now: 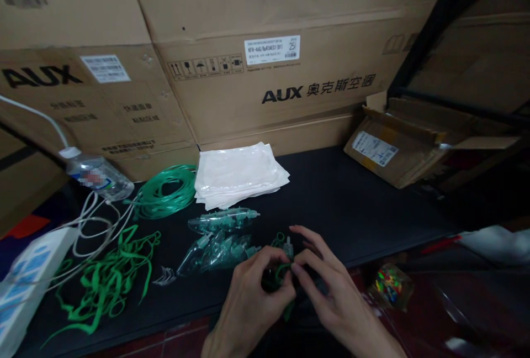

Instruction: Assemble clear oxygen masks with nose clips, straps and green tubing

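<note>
While two hands (290, 291) pinch one green strap (280, 276), masks (219, 239) heaped.

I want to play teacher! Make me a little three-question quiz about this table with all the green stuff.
1. True or false: the coil of green tubing lies right of the stack of white bags.
2. What are the left hand and right hand doing together? A) lifting the water bottle B) pinching a small green strap and clear mask piece C) opening a box
3. Fill in: the loose pile of green straps lies near the white ____ at the table's left edge.

Key: 1 false; 2 B; 3 power strip.
</note>
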Demonstrator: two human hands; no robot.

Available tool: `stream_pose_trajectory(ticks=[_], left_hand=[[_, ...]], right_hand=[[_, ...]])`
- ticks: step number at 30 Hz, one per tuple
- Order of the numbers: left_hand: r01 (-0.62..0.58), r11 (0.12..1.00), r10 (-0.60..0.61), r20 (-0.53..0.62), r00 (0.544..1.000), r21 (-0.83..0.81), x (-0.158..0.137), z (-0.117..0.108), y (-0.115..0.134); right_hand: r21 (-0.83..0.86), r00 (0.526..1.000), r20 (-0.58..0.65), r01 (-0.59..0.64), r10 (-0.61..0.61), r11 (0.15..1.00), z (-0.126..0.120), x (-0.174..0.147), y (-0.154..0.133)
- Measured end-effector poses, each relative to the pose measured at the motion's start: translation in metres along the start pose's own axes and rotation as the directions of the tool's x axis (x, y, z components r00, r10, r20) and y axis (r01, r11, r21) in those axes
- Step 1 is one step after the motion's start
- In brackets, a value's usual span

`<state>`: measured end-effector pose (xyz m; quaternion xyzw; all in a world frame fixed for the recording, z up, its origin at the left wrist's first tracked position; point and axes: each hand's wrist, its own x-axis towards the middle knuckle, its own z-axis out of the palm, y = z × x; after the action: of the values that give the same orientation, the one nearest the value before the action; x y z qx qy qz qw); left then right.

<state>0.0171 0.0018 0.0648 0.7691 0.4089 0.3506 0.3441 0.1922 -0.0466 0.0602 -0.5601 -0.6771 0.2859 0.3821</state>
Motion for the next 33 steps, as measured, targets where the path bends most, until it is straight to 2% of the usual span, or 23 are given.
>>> stream_pose_trajectory(ticks=[9, 11, 13, 15, 18, 21, 25, 27, 30, 33], left_hand=[[-0.016, 0.999, 0.017, -0.029, 0.999, 0.028, 0.005, -0.007, -0.004], [-0.056, 0.998, 0.056, -0.009, 0.998, -0.001, 0.006, -0.005, -0.004], [-0.096, 0.995, 0.097, 0.02, 0.995, -0.036, 0.004, 0.0, -0.004], [-0.137, 0.989, 0.139, 0.033, 0.99, -0.056, 0.002, 0.007, -0.007], [-0.219, 0.976, 0.218, 0.061, 0.974, 0.013, -0.004, 0.019, -0.013], [-0.311, 0.939, 0.293, 0.136, 0.947, 0.145, -0.008, 0.032, -0.017], [-0.352, 0.927, 0.335, 0.141, 0.932, 0.126, -0.011, 0.032, -0.017], [-0.328, 0.937, 0.319, 0.083, 0.944, 0.121, -0.008, 0.02, -0.019], [-0.205, 0.949, 0.21, 0.004, 0.978, 0.242, 0.01, -0.002, -0.022], [-0.096, 0.91, 0.069, 0.08, 0.994, 0.403, 0.039, -0.012, -0.025]], right_hand=[[0.028, 0.988, -0.085, -0.13, 0.132, 0.991, -0.022, -0.01, 0.01], [0.073, 0.989, -0.06, -0.13, 0.134, 0.989, -0.02, -0.009, 0.009], [0.187, 0.982, -0.043, -0.173, 0.184, 0.967, -0.016, -0.007, 0.008], [0.373, 0.952, -0.016, -0.278, 0.305, 0.885, -0.01, -0.005, 0.009], [0.607, 0.899, 0.074, -0.384, 0.432, 0.696, 0.0, -0.007, 0.016], [0.686, 0.874, 0.093, -0.403, 0.476, 0.606, 0.009, -0.011, 0.027], [0.725, 0.781, 0.016, -0.439, 0.624, 0.53, 0.011, -0.009, 0.032], [0.734, 0.752, -0.02, -0.436, 0.658, 0.52, 0.006, -0.006, 0.034], [0.717, 0.758, -0.009, -0.449, 0.652, 0.533, -0.001, -0.005, 0.037], [0.718, 0.769, 0.049, -0.471, 0.638, 0.512, -0.003, -0.007, 0.042]])
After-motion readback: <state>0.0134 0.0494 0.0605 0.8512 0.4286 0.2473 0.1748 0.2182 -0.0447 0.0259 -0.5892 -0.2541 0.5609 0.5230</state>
